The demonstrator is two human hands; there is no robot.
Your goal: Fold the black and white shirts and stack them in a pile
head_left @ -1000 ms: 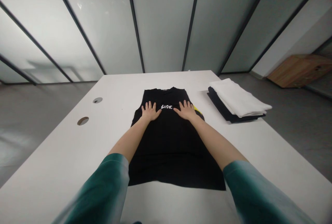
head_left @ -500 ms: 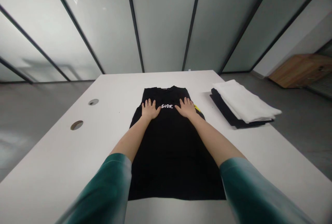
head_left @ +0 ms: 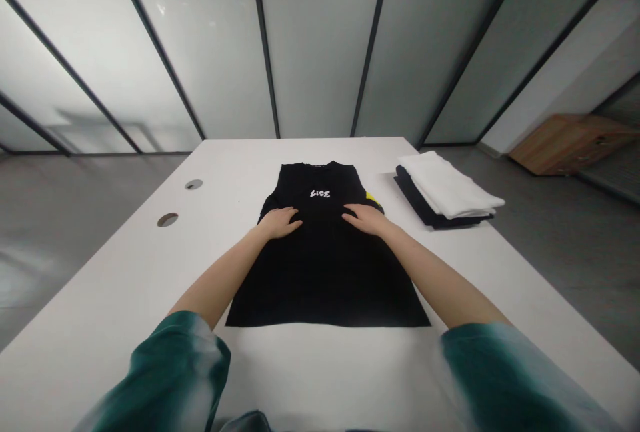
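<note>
A black T-shirt [head_left: 320,272] with a small white print lies spread flat on the white table [head_left: 320,365], its neckline at the far end and its hem toward me. Yellow shows at its right edge. My left hand [head_left: 279,223] lies flat on the shirt's left side, below the print, fingers pointing inward. On the right side, my right hand [head_left: 366,219] rests at about the same height, its fingers stretched inward too. Both hands are open and hold nothing. The shirt's sleeves are not seen spread out.
At the table's right edge sits a stack of folded clothes, white cloth [head_left: 447,185] on top of black cloth [head_left: 430,215]. Two round holes, one nearer [head_left: 167,220] and one farther [head_left: 194,185], pierce the tabletop at left. A wooden cabinet [head_left: 570,142] stands beyond, and frosted glass panels rise behind.
Both hands have slid toward me, from beside the print to below it, and turned inward. The print is now uncovered, and the view has shifted a little.
</note>
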